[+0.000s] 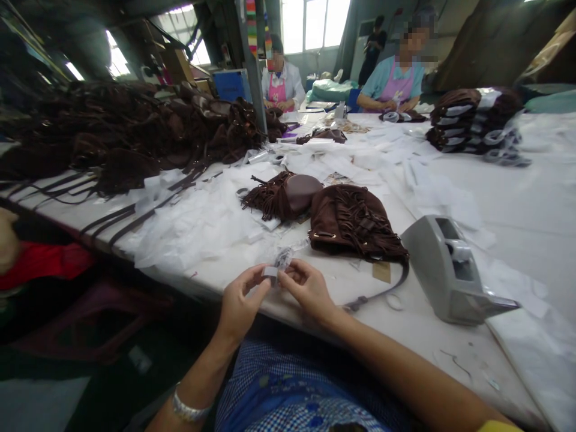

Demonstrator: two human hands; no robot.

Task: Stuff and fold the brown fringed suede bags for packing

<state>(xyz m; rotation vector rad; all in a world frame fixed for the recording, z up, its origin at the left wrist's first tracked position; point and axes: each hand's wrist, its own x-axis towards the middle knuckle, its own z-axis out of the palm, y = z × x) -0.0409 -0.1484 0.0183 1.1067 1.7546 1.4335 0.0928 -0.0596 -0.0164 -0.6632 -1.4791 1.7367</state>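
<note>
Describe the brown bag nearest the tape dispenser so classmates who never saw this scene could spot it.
On the white table, find the grey tape dispenser. Just left of it, beyond the person's right hand, lies the brown bag, fringed on top. Unlike the neighbouring fringed bag, which has a smooth round panel, it shows gold-coloured eyelets along its near edge.

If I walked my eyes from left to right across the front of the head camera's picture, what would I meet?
Red cloth, silver wristband, left hand, small pale piece at the fingertips, right hand, nearer brown fringed bag, grey tape dispenser.
</note>
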